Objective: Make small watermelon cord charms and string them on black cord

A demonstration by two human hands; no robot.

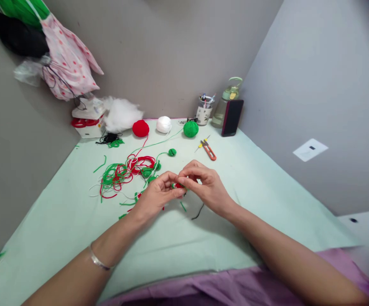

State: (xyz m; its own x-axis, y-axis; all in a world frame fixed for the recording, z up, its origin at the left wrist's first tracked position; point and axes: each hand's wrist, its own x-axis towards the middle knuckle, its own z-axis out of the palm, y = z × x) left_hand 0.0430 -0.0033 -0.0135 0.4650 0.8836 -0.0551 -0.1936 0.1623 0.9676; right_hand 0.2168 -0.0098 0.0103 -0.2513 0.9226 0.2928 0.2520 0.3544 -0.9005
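A small red, white and green crocheted piece (178, 185) is pinched between the thumb and fingers of my left hand (159, 193), and mostly covered by them. My right hand (205, 185) is closed in a pinch at the upper edge of this piece, and its fingertips meet those of the left hand. What the right fingers grip is hidden. A dark yarn end (198, 212) lies below the right hand. Beside the left hand are small green crocheted balls (146, 172) and a tangle of red and green yarn (116, 174).
Along the back stand a red yarn ball (140, 128), a white yarn ball (164, 124), a green yarn ball (190, 129) and white stuffing (123, 114). Orange thread snips (209, 150) lie beyond the right hand. A phone (232, 117) leans against a bottle (220, 111) near a pen cup (204, 112).
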